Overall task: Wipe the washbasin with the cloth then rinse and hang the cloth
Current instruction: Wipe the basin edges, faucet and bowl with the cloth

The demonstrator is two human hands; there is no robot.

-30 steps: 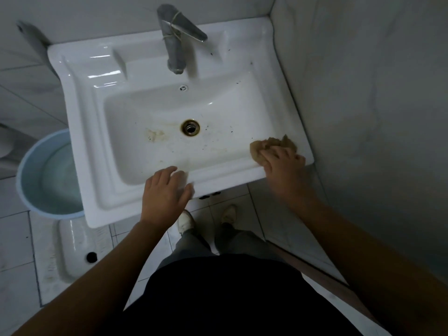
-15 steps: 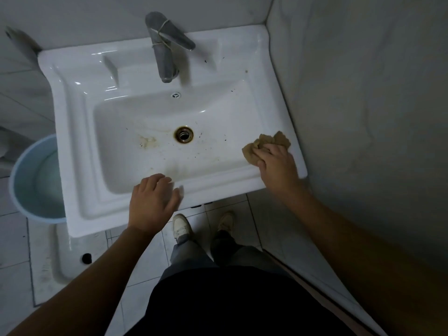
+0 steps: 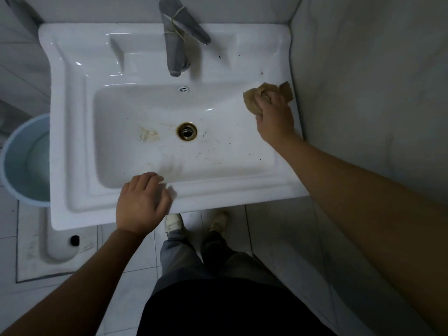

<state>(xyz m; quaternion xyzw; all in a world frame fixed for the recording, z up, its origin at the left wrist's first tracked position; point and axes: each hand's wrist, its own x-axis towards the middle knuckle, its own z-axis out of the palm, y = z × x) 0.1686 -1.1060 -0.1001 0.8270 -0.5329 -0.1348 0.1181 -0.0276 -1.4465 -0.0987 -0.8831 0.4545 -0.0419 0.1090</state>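
Note:
The white washbasin [image 3: 72, 141] fills the middle of the view, with brown stains and dark specks on its bowl floor around the brass drain [image 3: 187, 131]. A crumpled tan cloth [image 3: 257, 98] is pressed on the basin's right rim, near the back corner by the wall. My right hand [image 3: 275, 120] is closed around it. My left hand [image 3: 143, 202] rests flat on the front rim, fingers slightly apart, holding nothing. A grey metal tap [image 3: 175, 44] stands at the back centre, no water running.
A tiled wall [image 3: 375, 93] runs close along the basin's right side. A light blue bucket [image 3: 14, 161] with water stands on the floor at the left. Below the basin are the pedestal base [image 3: 58, 243], white floor tiles and my feet [image 3: 194, 221].
My right hand has slid the cloth along the right rim from the front corner toward the back. My left hand has stayed on the front rim. The camera moved closer.

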